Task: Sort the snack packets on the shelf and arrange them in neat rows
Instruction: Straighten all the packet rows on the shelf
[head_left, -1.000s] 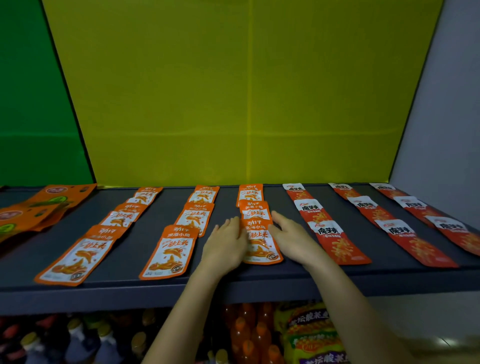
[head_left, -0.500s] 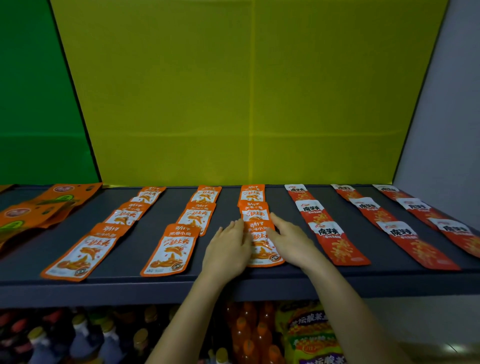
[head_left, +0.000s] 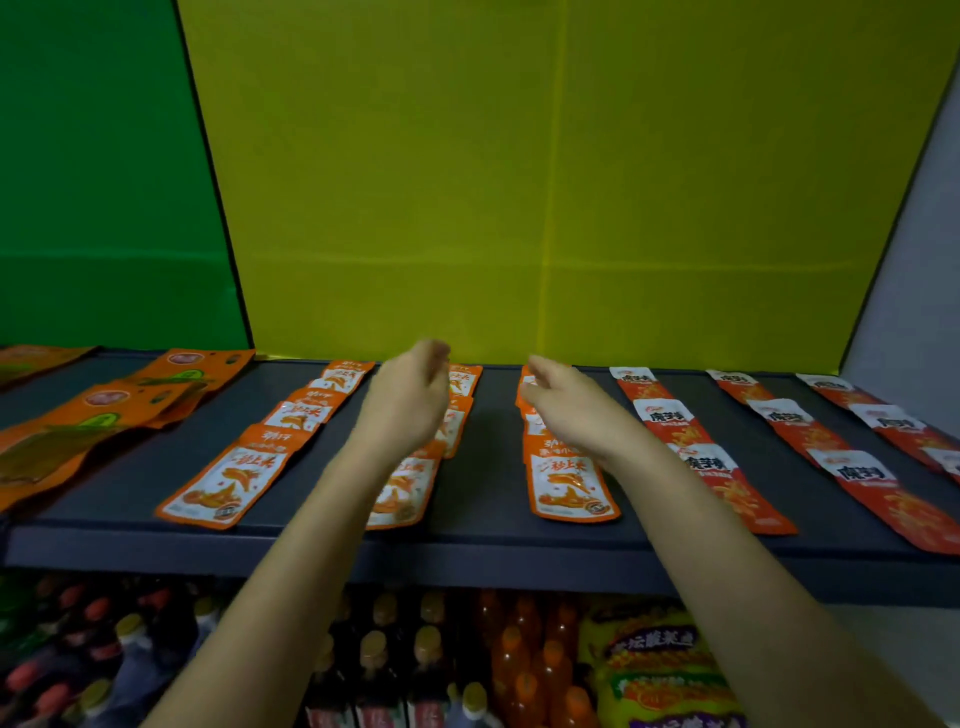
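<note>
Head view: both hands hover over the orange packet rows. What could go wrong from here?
The left hand reaches across the middle orange row. Its forearm crosses the front packet, which lies near the shelf edge and could be dragged off. The right hand hangs above overlapped packets; a brush may skew that row.

The shelf (head_left: 483, 540) is dark grey. Its small orange packets (head_left: 223, 480) carry white panels with orange pictures, the red packets (head_left: 727, 483) white labels with black characters, and the larger orange packets (head_left: 119, 410) green marks. Behind stand a yellow panel (head_left: 545, 182) and a green panel (head_left: 93, 182).
</note>
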